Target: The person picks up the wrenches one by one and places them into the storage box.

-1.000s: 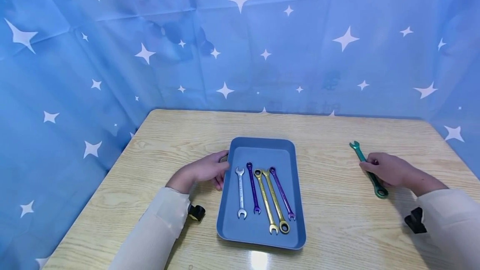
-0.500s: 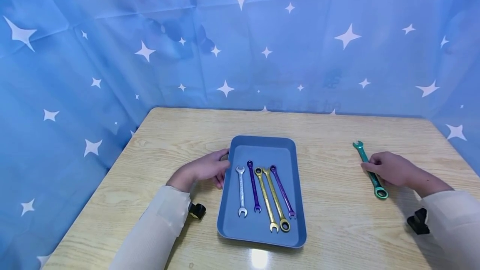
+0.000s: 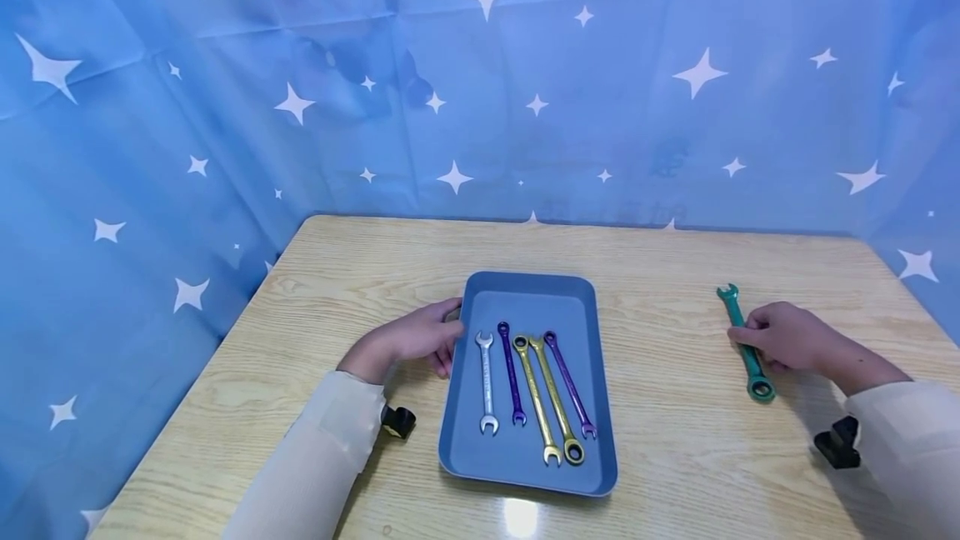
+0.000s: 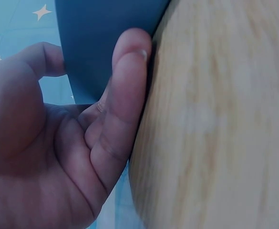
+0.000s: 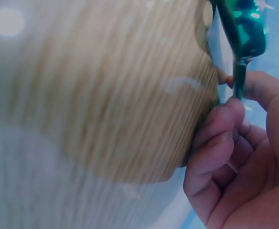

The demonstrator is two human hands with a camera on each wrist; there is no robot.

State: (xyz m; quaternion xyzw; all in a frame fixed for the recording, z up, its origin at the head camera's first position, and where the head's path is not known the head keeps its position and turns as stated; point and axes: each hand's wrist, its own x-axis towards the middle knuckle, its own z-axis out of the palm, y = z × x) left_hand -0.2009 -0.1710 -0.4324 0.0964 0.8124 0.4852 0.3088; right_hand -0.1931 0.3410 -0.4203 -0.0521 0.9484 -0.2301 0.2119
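On the right side of the table, my right hand point(image 3: 789, 340) pinches a green combination wrench point(image 3: 752, 367) by its shaft between thumb and fingers. The wrench's open end points away from me and its ring end towards me. In the right wrist view the green wrench point(image 5: 250, 28) rises past the fingertips, close over the wood. My left hand point(image 3: 416, 335) holds the left wall of a blue-grey tray point(image 3: 525, 480), thumb at the rim. The left wrist view shows its fingers point(image 4: 125, 90) curled against the tray's outer wall point(image 4: 101, 47), low by the tabletop.
Inside the tray lie a silver open-end wrench point(image 3: 487, 382), two purple wrenches point(image 3: 513, 377) and two gold wrenches point(image 3: 537, 398), roughly side by side. The wooden table point(image 3: 667, 432) ends at a blue star-printed curtain point(image 3: 600, 90) behind it.
The green wrench has turned slightly, its open end swinging right so that it points more directly away; my right hand shifted a little right with it. Left hand and tray stay in place.
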